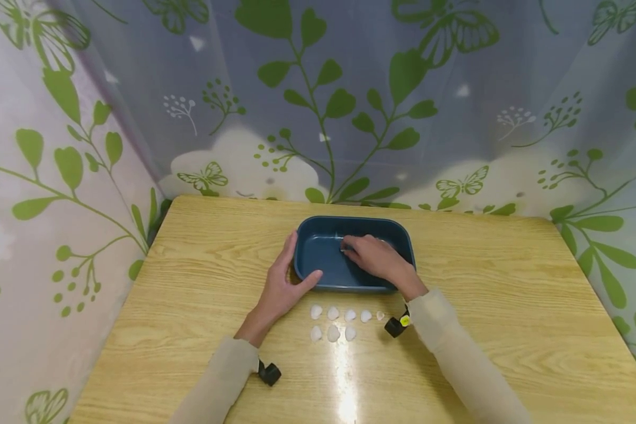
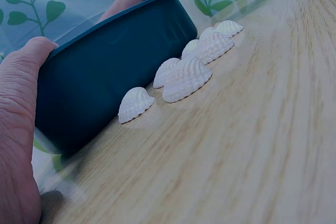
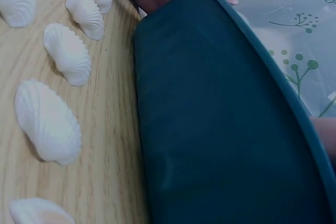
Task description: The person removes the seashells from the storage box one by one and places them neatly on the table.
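A dark blue rectangular plastic basin (image 1: 318,265) stands on the table. At its left end my left hand (image 1: 281,288) grips the front corner, fingers along the outer wall and thumb (image 2: 39,51) over the rim. My right hand (image 1: 373,256) reaches over the front wall into the basin, fingers bent and tips low near the floor; I cannot tell whether they pinch something. In front of the basin, white ribbed seashells (image 1: 333,313) lie in two rows, several in the back row and three in the front (image 1: 333,334). A smaller, pinkish shell (image 1: 380,315) ends the back row.
The wooden table (image 1: 487,277) reaches out on both sides of the basin. Behind it hangs a curtain (image 1: 360,135) with green leaves and butterflies, and another patterned cloth (image 1: 42,235) hangs at left. Small black cameras (image 1: 269,374) sit at both wrists.
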